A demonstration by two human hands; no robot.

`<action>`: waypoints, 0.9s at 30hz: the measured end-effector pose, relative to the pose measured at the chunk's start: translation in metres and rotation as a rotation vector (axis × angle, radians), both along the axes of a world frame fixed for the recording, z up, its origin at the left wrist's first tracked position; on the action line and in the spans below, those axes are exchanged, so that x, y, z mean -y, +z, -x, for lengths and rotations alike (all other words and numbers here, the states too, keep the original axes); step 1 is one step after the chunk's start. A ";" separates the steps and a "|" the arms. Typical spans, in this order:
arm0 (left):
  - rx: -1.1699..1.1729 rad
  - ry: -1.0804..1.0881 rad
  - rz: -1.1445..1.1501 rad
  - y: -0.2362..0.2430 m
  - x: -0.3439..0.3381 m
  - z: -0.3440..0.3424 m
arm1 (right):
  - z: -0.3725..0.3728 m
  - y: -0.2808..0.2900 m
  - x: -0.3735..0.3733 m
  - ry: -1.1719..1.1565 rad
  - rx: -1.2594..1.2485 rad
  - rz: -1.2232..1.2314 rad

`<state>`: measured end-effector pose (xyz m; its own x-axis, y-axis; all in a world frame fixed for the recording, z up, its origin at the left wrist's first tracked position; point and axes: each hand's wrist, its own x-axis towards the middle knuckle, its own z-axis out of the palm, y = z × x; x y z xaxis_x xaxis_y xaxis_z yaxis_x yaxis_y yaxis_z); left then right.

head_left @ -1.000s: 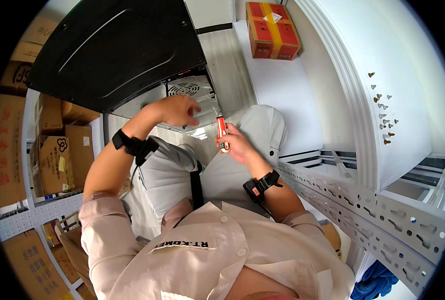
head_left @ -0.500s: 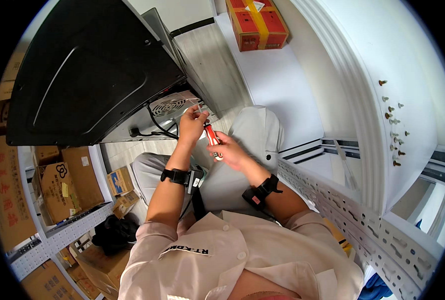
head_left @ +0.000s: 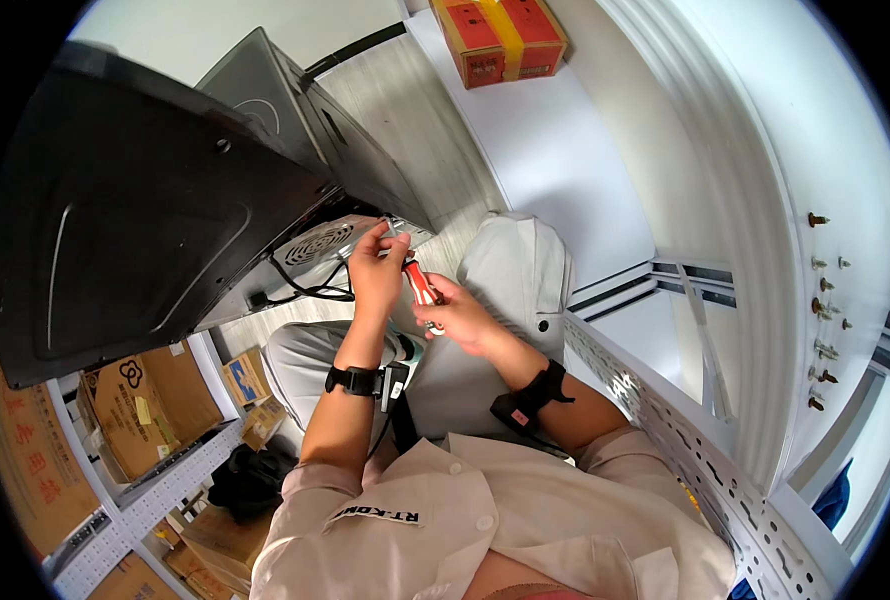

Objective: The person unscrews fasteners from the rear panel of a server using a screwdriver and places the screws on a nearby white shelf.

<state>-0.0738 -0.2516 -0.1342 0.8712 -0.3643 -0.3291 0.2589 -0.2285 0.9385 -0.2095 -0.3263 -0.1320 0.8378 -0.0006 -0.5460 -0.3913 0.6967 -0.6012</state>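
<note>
My right hand is wrapped round the red-and-white handle of a screwdriver, which points up and away from me. Just left of it, my left hand is closed, its thumb and fingertips pinched together beside the screwdriver's far end. What lies between those fingertips is too small to make out. Both hands are at the lower corner of an appliance with a large black panel. Its pale metal side carries a round vent grille, and a black cable runs out below. The screwdriver's tip is not clearly visible.
Several screws stick to a white surface at right. Behind the panel stands a dark box-shaped casing. A red carton rests on the white ledge beyond. Cardboard boxes fill shelving at left; a perforated metal rail runs along my right.
The view has shifted: the black panel appears lower and farther left, and more of the casing behind it shows. Both hands keep nearly the same grip on and beside the screwdriver.
</note>
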 end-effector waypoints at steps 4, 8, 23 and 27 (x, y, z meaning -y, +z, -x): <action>0.005 -0.004 0.005 -0.003 -0.001 -0.003 | -0.003 0.003 -0.001 -0.042 -0.007 -0.002; -0.004 -0.022 -0.022 0.000 0.000 -0.004 | -0.003 -0.005 -0.003 -0.020 -0.005 0.003; -0.040 -0.017 0.051 0.002 -0.001 -0.005 | -0.002 0.004 -0.002 -0.032 -0.007 -0.010; -0.035 -0.025 0.048 0.001 -0.001 -0.005 | -0.002 -0.001 -0.002 -0.034 0.012 -0.027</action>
<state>-0.0687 -0.2501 -0.1331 0.8500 -0.4019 -0.3406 0.2865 -0.1899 0.9391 -0.2078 -0.3241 -0.1328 0.8440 -0.0146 -0.5361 -0.3598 0.7258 -0.5863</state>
